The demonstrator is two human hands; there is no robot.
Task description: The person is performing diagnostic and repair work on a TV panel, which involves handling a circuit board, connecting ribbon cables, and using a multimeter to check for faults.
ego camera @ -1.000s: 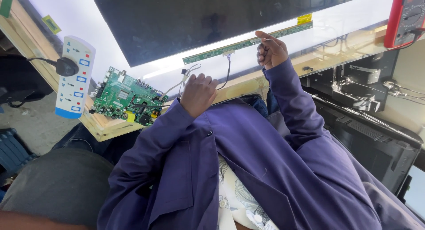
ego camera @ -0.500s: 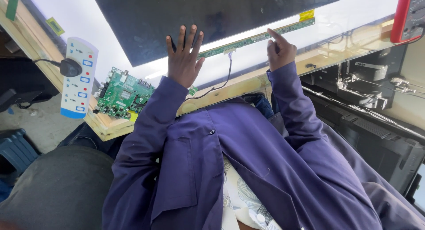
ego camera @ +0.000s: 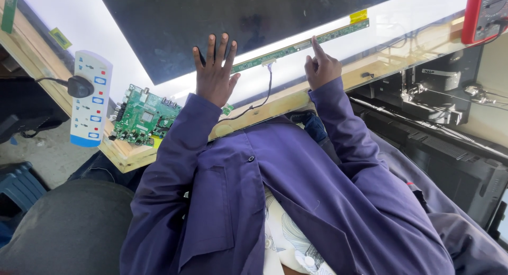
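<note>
My left hand [ego camera: 214, 74] presses flat, fingers spread, on the glossy dark panel [ego camera: 233, 21]; my right hand [ego camera: 321, 69], curled, index fingertip touching the narrow green circuit strip [ego camera: 296, 46].

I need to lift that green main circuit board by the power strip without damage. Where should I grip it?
Take the green main board by its bare left and near edges, coming from the power strip side; it lies flat with components upward, and the left hand's sleeve covers its right edge.

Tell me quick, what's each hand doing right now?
Left hand: open, fingers spread flat on the dark panel, holding nothing.
Right hand: curled, forefinger touching the strip board.
</note>
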